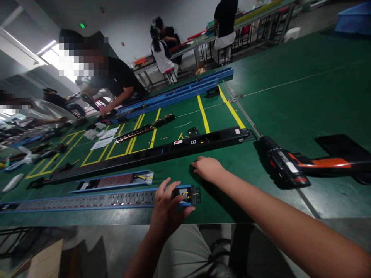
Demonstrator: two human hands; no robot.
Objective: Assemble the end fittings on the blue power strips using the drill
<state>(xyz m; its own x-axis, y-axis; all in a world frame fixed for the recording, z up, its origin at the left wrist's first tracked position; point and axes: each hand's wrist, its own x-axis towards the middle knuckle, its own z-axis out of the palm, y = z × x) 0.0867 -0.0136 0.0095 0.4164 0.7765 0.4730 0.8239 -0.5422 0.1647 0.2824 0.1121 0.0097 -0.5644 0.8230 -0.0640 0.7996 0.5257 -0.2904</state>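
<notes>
My left hand is closed around the right end of a long blue-edged power strip that lies along the near edge of the green table; coloured wires show at that end. My right hand rests on the table just in front of a long black power strip housing, fingers curled downward with their tips out of sight. A second, shorter blue-edged strip lies between the two long ones.
An orange and black power drill lies on the table to my right, beside a black pad. Yellow floor-style markings, papers and a copper-coloured strip lie farther off. A person in black leans over blue rails; others sit at benches behind.
</notes>
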